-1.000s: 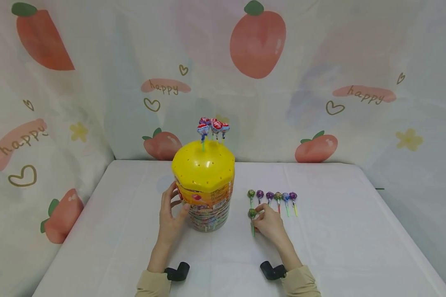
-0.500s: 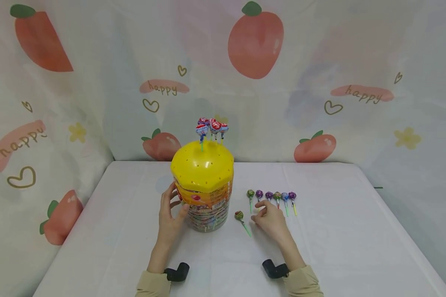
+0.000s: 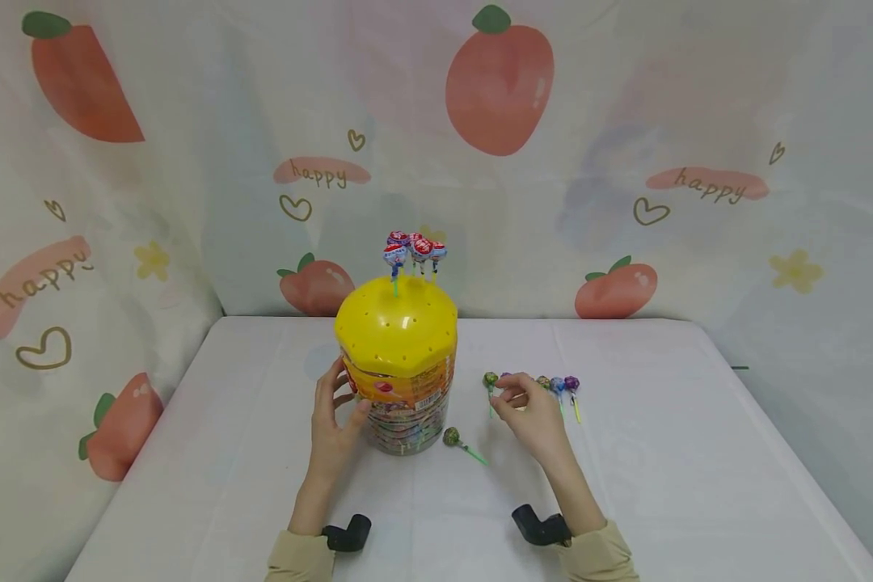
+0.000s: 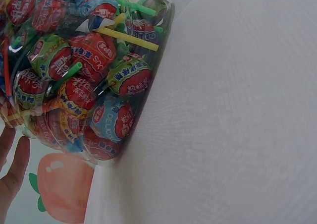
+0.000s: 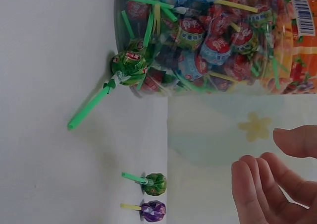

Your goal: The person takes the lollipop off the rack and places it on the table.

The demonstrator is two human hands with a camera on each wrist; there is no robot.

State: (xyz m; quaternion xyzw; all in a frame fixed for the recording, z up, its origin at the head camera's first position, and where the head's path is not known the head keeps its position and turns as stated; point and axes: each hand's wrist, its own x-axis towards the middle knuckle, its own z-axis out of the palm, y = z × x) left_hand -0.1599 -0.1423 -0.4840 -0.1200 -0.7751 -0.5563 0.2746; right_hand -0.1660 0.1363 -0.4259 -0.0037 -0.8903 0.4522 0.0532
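Note:
A large clear jar (image 3: 407, 427) of wrapped lollipops, with an orange label and a yellow lid (image 3: 393, 331), stands upright on the table. My left hand (image 3: 336, 428) holds its left side, thumb at the front and fingers around the side. A green-wrapped lollipop (image 3: 452, 437) with a green stick lies by the jar's base; in the right wrist view this lollipop (image 5: 130, 67) appears against the jar. My right hand (image 3: 534, 416), thumb and fingertips apart and holding nothing, hovers by a row of lollipops, hiding several. A green lollipop (image 3: 491, 378) marks the row's left end.
Several lollipops (image 3: 415, 246) stand upright in holes in the lid. At the row's right end lies a purple lollipop (image 3: 571, 384). The table (image 3: 669, 469) wears a white cloth, and a fruit-printed curtain (image 3: 524, 218) rises behind its far edge.
My right hand has let go of the green lollipop, which has rolled left to the jar's base. That hand has then moved up and back toward the row. The left hand stays put.

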